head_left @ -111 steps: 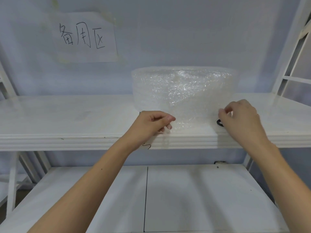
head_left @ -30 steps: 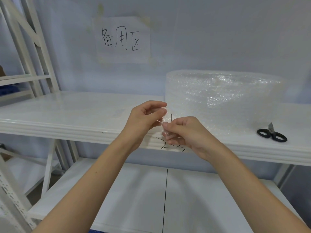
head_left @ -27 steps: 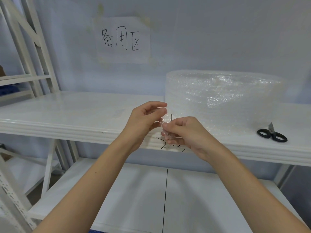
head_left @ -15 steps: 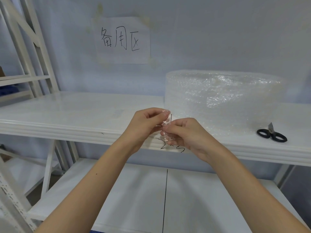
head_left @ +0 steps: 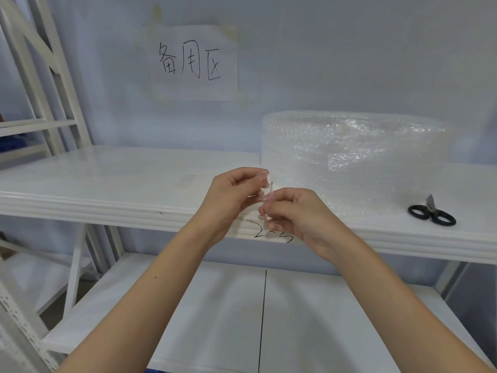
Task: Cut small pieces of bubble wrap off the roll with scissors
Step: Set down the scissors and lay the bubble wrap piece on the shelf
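A wide roll of clear bubble wrap [head_left: 355, 160] stands on the white upper shelf [head_left: 107, 184], right of centre. Black-handled scissors [head_left: 431, 215] lie on the shelf to the roll's right, untouched. In front of the shelf edge, my left hand [head_left: 231, 197] and my right hand [head_left: 295, 214] meet and pinch a small crumpled piece of bubble wrap [head_left: 267, 193] between their fingertips. The piece is apart from the roll and partly hidden by my fingers.
A paper sign with handwritten characters [head_left: 192, 63] is taped to the wall above the shelf. Black marks [head_left: 271, 232] are scribbled on the shelf's front edge. A lower white shelf [head_left: 242, 319] lies beneath my arms. White rack frames [head_left: 40, 76] stand at the left.
Earlier my hands were at the roll with the scissors under my right hand. Now both hold a small piece in front of the shelf. In the last second my fingers only shifted slightly on it.
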`<state>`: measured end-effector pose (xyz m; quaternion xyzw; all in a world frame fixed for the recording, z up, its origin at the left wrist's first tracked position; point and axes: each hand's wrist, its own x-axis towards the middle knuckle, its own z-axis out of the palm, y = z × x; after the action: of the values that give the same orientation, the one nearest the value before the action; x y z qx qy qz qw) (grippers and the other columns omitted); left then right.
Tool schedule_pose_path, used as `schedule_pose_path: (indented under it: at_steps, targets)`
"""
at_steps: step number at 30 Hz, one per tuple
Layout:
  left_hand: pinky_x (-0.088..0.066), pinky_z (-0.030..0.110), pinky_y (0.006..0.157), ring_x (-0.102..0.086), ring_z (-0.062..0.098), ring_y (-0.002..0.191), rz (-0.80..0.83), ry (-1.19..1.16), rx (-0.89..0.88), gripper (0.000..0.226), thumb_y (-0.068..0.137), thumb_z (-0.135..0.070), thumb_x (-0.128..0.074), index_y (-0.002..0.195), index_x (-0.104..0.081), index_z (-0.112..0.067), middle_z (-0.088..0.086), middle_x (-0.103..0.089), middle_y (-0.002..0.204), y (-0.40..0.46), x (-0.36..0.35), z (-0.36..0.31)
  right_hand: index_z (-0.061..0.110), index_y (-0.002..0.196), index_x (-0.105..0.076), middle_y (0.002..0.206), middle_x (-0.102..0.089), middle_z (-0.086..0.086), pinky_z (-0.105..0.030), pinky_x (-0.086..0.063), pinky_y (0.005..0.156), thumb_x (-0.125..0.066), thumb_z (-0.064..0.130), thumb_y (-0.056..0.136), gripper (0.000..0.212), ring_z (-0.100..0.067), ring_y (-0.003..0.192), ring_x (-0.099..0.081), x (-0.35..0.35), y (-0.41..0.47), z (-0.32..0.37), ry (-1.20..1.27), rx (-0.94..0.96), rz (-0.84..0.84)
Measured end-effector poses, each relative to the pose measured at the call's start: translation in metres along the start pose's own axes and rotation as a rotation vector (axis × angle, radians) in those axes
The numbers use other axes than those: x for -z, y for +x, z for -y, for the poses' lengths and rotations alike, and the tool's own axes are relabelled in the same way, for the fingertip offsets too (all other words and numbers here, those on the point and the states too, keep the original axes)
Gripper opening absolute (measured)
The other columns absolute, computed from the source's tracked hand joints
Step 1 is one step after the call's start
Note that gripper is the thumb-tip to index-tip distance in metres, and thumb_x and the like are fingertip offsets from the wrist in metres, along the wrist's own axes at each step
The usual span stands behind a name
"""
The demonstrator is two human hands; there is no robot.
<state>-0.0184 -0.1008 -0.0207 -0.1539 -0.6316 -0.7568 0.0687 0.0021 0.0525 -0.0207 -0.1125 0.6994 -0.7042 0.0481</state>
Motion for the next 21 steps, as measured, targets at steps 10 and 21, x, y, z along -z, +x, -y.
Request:
schedule_pose_path:
  at_steps: [10,21]
  targets:
    - [-0.055,0.024,0.079,-0.062,0.014,0.076,0.015,0.087,0.015,0.01,0.093,-0.01,-0.065,0.097,-0.074,-0.007,0.0,-0.07,0.081,0.0075,0.0033,-0.0038,0.0,0.086,-0.07,0.075,-0.068,-0.01,-0.027,-0.057,0.059,-0.064,0.024,0.092,0.025,-0.014,0.06,-0.062,-0.0035,0.002,-0.0015,-0.175,0.132,-0.089]
    - [-0.056,0.023,0.078,-0.064,0.014,0.074,0.076,0.081,0.115,0.019,0.094,-0.019,-0.064,0.098,-0.073,-0.002,0.006,-0.071,0.089,0.0047,0.0075,-0.0036,-0.006,0.087,-0.069,0.069,-0.067,-0.004,-0.026,-0.055,0.055,-0.066,0.025,0.09,0.031,-0.014,0.058,-0.06,-0.0037,0.0065,0.0033,-0.114,0.193,-0.171]
